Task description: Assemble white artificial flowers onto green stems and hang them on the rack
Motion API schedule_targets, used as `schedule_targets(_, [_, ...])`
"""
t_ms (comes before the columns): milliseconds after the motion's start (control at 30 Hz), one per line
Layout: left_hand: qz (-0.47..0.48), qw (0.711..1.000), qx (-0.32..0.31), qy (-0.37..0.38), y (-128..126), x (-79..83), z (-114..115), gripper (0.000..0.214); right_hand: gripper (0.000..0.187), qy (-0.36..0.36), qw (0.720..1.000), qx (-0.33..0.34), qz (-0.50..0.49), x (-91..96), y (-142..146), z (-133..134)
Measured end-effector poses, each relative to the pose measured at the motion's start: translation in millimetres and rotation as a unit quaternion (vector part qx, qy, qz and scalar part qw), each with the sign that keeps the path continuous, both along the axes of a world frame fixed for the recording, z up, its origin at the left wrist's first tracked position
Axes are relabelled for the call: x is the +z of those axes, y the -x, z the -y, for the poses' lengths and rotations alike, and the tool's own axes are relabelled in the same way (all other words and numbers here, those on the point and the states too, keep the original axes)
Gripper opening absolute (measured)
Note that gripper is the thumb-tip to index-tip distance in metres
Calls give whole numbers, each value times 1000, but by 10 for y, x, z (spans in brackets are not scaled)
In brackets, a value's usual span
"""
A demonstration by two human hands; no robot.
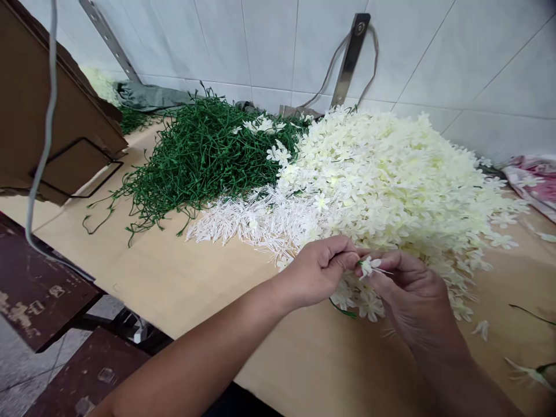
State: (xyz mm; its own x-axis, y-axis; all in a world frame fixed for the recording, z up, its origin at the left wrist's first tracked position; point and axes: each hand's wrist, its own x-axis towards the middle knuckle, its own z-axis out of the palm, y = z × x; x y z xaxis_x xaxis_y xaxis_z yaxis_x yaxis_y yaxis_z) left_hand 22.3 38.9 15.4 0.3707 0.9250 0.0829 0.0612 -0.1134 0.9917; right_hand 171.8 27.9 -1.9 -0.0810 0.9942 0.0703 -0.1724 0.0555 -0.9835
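Just in front of the heap of pale yellow-white artificial blossoms (399, 174), my two hands meet over a small white artificial flower (370, 265). My left hand (319, 272) is closed, thumb and forefinger pinching the flower's green stem end. With thumb and fingers closed around the petals, my right hand (419, 298) steadies the blossom, and thin white stamens stick out toward it. Left of the blossoms lies a tangle of green plastic stems (208, 156). Loose white stamens (243, 220) spread between the two heaps.
Everything rests on a tan tabletop (147, 278) against a tiled wall (269, 46). A cardboard box (56, 98) and a hanging grey cable (46, 139) stand at left. Metal brackets (351, 61) line the wall. A finished-looking flower (527, 372) lies lower right; pink-white cloth (536, 179) sits far right.
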Motion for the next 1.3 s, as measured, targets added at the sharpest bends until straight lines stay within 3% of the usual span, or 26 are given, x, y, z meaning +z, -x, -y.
schedule_targets(200, [-71, 996, 23, -49, -5, -51, 3, 19, 16, -21, 997, -40, 69, 51, 59, 38])
schedule_targets(333, [-102, 992, 9, -73, 23, -62, -9, 19, 15, 9, 995, -53, 86, 62, 69, 44])
schedule_targets(633, [-132, 990, 0, -48, 12, -76, -37, 18, 15, 73, 991, -56, 96, 72, 88, 12])
schedule_targets(900, [-70, 997, -37, 15, 17, -44, -38, 33, 13, 92, 995, -7, 27, 69, 15, -34])
schedule_targets(1067, [-44, 998, -50, 8, 43, -24, -44, 29, 10, 109, 993, 33, -24, 80, 2, -64])
schedule_targets(1300, [-64, 997, -49, -4, 23, -42, -41, 27, 14, 114, 993, 20, 19, 80, 18, -69])
